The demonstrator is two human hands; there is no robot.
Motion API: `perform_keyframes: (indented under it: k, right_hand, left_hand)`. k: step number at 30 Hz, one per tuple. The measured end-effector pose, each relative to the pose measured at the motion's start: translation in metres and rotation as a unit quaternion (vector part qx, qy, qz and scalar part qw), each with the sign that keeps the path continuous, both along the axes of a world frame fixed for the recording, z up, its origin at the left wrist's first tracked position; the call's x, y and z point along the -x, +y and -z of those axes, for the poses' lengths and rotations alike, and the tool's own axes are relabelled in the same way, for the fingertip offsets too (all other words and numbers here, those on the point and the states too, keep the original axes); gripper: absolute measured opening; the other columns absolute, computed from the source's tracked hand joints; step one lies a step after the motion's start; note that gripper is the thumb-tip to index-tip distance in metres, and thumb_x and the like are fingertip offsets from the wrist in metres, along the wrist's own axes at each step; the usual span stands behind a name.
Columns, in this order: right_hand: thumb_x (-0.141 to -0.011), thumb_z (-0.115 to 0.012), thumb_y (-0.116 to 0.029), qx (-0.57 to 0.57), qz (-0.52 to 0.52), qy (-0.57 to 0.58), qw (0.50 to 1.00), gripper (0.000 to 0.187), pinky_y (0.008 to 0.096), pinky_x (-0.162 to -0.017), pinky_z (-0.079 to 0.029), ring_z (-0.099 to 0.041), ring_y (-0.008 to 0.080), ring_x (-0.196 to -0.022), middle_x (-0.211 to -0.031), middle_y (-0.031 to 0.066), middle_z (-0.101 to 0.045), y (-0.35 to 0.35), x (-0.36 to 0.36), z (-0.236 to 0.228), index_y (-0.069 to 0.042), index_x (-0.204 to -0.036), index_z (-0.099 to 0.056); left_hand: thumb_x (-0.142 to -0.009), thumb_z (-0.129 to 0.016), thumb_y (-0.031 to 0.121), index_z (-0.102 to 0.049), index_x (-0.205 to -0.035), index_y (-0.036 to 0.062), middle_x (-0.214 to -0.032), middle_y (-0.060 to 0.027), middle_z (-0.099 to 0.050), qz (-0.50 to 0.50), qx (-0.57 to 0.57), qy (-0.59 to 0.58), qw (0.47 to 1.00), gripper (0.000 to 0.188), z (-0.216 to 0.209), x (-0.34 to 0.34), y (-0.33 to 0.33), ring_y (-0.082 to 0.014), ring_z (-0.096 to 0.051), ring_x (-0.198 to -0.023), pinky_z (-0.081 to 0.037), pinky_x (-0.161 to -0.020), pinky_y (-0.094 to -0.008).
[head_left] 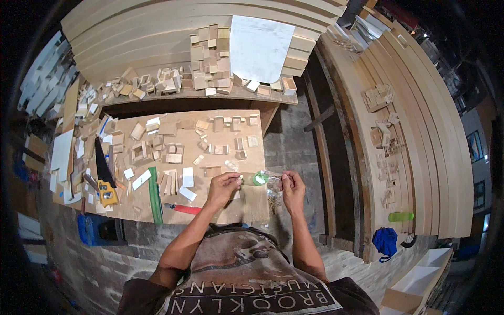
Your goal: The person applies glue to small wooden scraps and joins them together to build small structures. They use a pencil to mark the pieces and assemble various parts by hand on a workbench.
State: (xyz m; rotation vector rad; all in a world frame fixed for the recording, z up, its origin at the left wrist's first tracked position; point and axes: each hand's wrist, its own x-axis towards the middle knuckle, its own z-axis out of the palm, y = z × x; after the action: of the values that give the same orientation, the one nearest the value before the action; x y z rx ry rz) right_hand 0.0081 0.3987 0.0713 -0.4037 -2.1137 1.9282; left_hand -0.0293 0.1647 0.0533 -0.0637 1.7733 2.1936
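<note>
My left hand [224, 190] is closed in a pinch over the near right part of the workbench. A small pale piece [240, 177] shows at its fingertips, too small to name. Opposite it, my right hand [293, 191] pinches clear plastic [274, 181] just off the bench's right edge. Between the hands, by that edge, is a green round thing [259, 178] with a whitish middle. Whether it is joined to the plastic I cannot tell. A small clear object [231, 165] lies just beyond my left hand.
Small wooden blocks and boxes [174, 157] cover the plywood bench [210, 118]. A yellow-handled handsaw [107, 193], a green strip [155, 195] and a red-handled tool [186, 209] lie at left and front. Stacked boards [157, 37] stand behind; a long bench [341, 105] runs along the right.
</note>
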Motion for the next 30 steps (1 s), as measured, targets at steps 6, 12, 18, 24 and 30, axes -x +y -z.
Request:
perform_keyframes:
  k: [6, 12, 18, 24, 30]
  right_hand:
    - [-0.098, -0.061, -0.008, 0.177, -0.053, 0.028, 0.982, 0.020, 0.0267, -0.066, -0.049, -0.059, 0.0119, -0.072, -0.083, 0.0059, -0.065, -0.027, -0.006, -0.016, 0.005, -0.113, -0.064]
    - [-0.098, -0.062, -0.007, 0.173, -0.063, 0.022, 0.983, 0.022, 0.0256, -0.069, -0.050, -0.060, 0.0115, -0.073, -0.084, 0.0060, -0.066, -0.040, -0.005, -0.016, 0.005, -0.115, -0.064]
    - [-0.098, -0.062, -0.006, 0.139, -0.063, 0.034, 0.988, 0.022, 0.0246, -0.070, -0.049, -0.060, 0.0118, -0.074, -0.087, 0.0070, -0.066, -0.046, -0.009, -0.017, 0.007, -0.115, -0.064]
    - [-0.098, -0.061, -0.005, 0.078, -0.057, 0.047, 0.994, 0.019, 0.0243, -0.069, -0.050, -0.061, 0.0125, -0.076, -0.088, 0.0074, -0.065, -0.054, -0.014, -0.031, 0.007, -0.113, -0.064]
    - [-0.092, -0.063, -0.001, -0.126, -0.071, 0.091, 0.985, 0.016, 0.0280, -0.073, -0.052, -0.065, 0.0177, -0.081, -0.095, 0.0108, -0.068, -0.052, -0.014, -0.058, 0.004, -0.107, -0.067]
  left_hand:
    - [-0.093, -0.066, 0.003, -0.066, -0.116, -0.0055, -0.095, -0.0052, -0.071, 0.028, -0.012, 0.029, 0.999, 0.024, -0.011, -0.003, 0.000, -0.0079, -0.063, -0.081, -0.052, -0.072, -0.0220]
    - [-0.094, -0.065, 0.002, -0.065, -0.117, -0.0066, -0.096, -0.0058, -0.071, 0.039, -0.013, 0.043, 0.998, 0.024, -0.018, -0.006, -0.005, -0.0078, -0.063, -0.083, -0.052, -0.075, -0.0222]
    - [-0.095, -0.064, 0.004, -0.065, -0.116, -0.0075, -0.095, -0.0060, -0.071, 0.036, -0.039, 0.059, 0.997, 0.024, -0.015, -0.008, -0.012, -0.0080, -0.064, -0.082, -0.053, -0.074, -0.0226]
    - [-0.094, -0.065, 0.004, -0.066, -0.116, -0.0068, -0.094, -0.0056, -0.071, 0.037, -0.038, 0.057, 0.997, 0.024, -0.016, -0.010, -0.019, -0.0078, -0.064, -0.082, -0.053, -0.074, -0.0226]
    - [-0.093, -0.066, 0.001, -0.067, -0.114, -0.0034, -0.095, -0.0040, -0.071, 0.043, 0.016, 0.073, 0.996, 0.022, -0.030, -0.013, -0.025, -0.0060, -0.063, -0.083, -0.051, -0.074, -0.0214]
